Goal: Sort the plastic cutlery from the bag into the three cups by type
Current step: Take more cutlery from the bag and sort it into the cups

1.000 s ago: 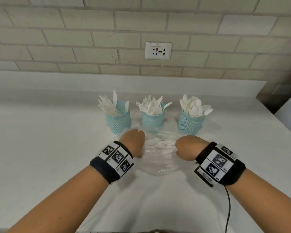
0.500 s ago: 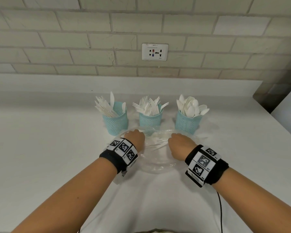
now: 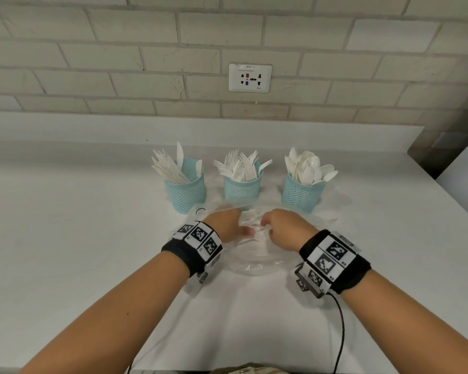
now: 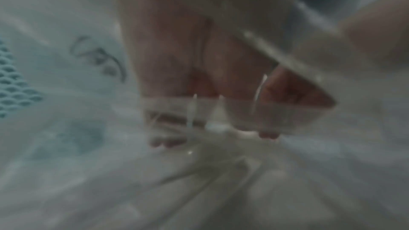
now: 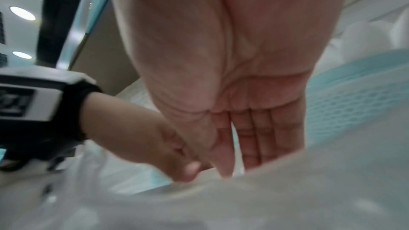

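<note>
Three teal mesh cups stand in a row: the knife cup [image 3: 185,193] at left, the fork cup [image 3: 242,191] in the middle, the spoon cup [image 3: 300,197] at right, all holding several white pieces. Just in front of them lies a clear plastic bag [image 3: 254,263] with a few white pieces [image 3: 256,234] inside. My left hand [image 3: 237,228] and right hand [image 3: 269,226] meet over the bag's middle, nearly touching. In the right wrist view the right hand [image 5: 250,155] has straight fingers reaching down onto the bag [image 5: 287,198]. The left hand [image 4: 221,107] shows blurred through plastic, so its grip is unclear.
A brick wall with a socket [image 3: 250,77] rises behind the cups. The white counter [image 3: 65,238] ends at a dark corner on the far right [image 3: 443,147]. A black cable [image 3: 341,327] hangs from my right wristband toward the near edge.
Both hands have moved inward from the bag's sides to its middle and now almost touch. The cups have not moved.
</note>
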`<state>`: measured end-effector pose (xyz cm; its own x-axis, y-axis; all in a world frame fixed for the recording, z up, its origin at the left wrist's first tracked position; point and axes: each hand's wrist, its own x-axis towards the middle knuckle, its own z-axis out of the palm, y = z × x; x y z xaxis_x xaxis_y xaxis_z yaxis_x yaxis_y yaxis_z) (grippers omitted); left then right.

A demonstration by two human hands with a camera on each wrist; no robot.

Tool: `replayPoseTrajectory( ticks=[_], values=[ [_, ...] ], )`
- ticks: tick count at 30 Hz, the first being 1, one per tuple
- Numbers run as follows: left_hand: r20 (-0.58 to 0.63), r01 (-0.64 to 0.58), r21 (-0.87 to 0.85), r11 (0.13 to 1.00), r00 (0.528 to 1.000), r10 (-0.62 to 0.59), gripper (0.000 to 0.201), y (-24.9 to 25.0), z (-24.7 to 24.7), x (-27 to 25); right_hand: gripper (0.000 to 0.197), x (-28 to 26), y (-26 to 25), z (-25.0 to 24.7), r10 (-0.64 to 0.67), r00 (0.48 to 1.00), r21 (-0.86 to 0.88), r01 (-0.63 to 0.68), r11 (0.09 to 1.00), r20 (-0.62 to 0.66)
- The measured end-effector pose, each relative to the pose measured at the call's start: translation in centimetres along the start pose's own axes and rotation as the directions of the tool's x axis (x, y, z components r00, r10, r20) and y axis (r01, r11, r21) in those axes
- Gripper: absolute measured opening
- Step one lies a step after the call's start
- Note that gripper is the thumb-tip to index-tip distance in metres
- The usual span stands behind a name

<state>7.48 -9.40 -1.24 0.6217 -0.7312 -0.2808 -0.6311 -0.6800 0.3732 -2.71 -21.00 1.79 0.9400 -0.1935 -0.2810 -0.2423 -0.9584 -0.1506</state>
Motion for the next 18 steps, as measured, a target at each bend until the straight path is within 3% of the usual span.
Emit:
replayPoseTrajectory(
  ticks=[3, 7, 13, 18],
  values=[
    [0.019, 0.027, 0.039, 0.999, 0.999, -0.028, 0.086, 0.0, 0.8, -0.4, 0.041, -0.3, 0.9, -0.3, 0.093, 0.996, -0.049, -0.092, 0.995, 0.008],
    [0.011, 0.052, 0.103, 0.993, 0.999, -0.053, 0.066, 0.3, 0.6, -0.4, 0.047, 0.4, 1.4, 0.3, 0.159, 0.987, -0.019, -0.159, 0.987, 0.019],
    [0.053, 0.009, 0.096, 0.995, 0.998, -0.014, 0.065, 0.8, 0.4, -0.3, 0.048, 1.6, 1.7, 0.6, 0.188, 0.980, -0.060, -0.192, 0.980, -0.064],
    [0.036, 0.002, 0.059, 0.998, 0.999, -0.004, 0.073, 0.1, 0.6, -0.3, 0.062, 2.0, 1.7, 0.1, 0.153, 0.973, 0.045, -0.147, 0.988, -0.175]
  ],
)
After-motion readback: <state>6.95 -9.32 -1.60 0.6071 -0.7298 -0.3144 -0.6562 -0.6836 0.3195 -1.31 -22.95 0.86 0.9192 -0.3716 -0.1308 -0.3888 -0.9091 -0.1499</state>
